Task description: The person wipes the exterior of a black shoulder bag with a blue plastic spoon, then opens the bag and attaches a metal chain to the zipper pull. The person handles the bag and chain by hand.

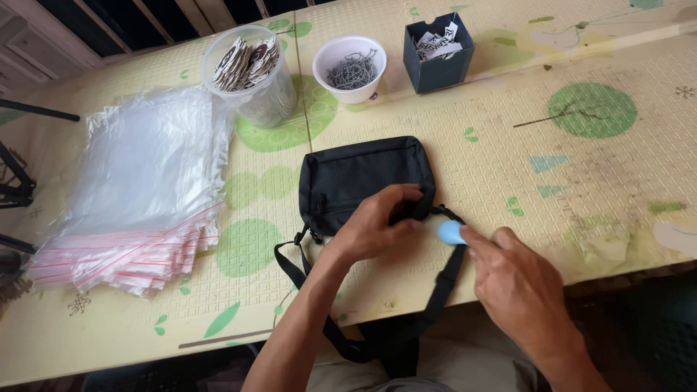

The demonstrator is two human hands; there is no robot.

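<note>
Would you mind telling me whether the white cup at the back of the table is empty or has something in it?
Not empty: the white cup stands upright, holding a grey tangle of small metal pieces.

Pouch bag [363,174] lies mid-surface [566,181], near the front edge; its strap [443,290] loops off the edge toward the person. Left hand [374,225] rests on the bag's front right corner, right hand [519,287] just right of it, a small oval object [451,232] at its fingertips, between the hands. Stack of zip bags [138,196] lies well left of the bag. Behind the bag, left to right: tub of tags [250,72], bowl of metal hooks [350,69], small box of cards [438,51].
</note>
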